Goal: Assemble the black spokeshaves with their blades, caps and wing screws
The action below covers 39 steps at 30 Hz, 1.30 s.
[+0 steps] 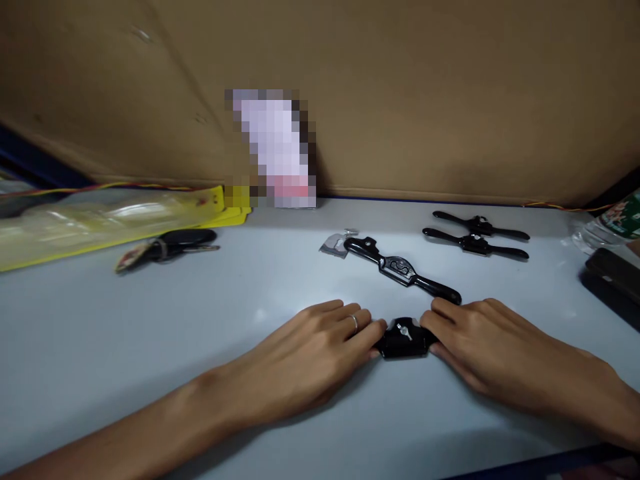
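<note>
Between my two hands is a black spokeshave [404, 341], its middle showing a silver screw. My left hand [325, 343], with a ring on one finger, is closed around its left handle. Around the right handle my right hand [480, 340] is closed too. Both handles are mostly hidden by the fingers. Just beyond lies a black spokeshave body [397, 268] with an open slot in its middle, its right end close to my right hand. By its left end are a small grey metal blade [334, 245] and a small silver screw [351, 232].
Two assembled spokeshaves [475, 245] lie at the back right. Farther right are a bottle [613, 223] and a black case-like object [613, 280]. Keys with a black fob [187, 240] and yellow-edged plastic packaging [115, 217] lie left. A cardboard wall [425, 100] closes off the back.
</note>
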Available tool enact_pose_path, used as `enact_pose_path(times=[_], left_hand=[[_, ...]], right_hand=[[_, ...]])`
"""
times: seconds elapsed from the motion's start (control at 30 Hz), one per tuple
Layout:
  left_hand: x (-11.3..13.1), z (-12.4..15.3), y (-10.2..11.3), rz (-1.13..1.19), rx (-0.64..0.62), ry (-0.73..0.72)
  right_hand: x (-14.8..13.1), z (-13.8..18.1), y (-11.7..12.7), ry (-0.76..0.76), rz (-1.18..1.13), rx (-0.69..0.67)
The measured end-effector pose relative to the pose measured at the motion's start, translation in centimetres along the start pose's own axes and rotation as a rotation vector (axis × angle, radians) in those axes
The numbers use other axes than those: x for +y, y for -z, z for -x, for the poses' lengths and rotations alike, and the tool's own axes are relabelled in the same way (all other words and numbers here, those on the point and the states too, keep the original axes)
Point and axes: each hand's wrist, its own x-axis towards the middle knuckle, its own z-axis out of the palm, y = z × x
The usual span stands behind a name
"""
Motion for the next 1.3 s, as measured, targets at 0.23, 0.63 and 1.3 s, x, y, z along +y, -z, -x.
enact_pose_path(times=[0.23,0.63,1.3], left_hand=[[-0.4,0.3,0.3,0.002,0.205,0.085],[-5.8,0.6,-0.5,-0.019,0.246,0.525],[-4.4,0.0,0.6,0.078,-0.033,0.167]], right_hand=[[1.2,0.7,0.1,0.022,0.16,0.097],[10.8,0.8,0.8,-0.25,-0.185,0.032],[9.6,-0.4,-0.7,-0.386,0.071,0.226]])
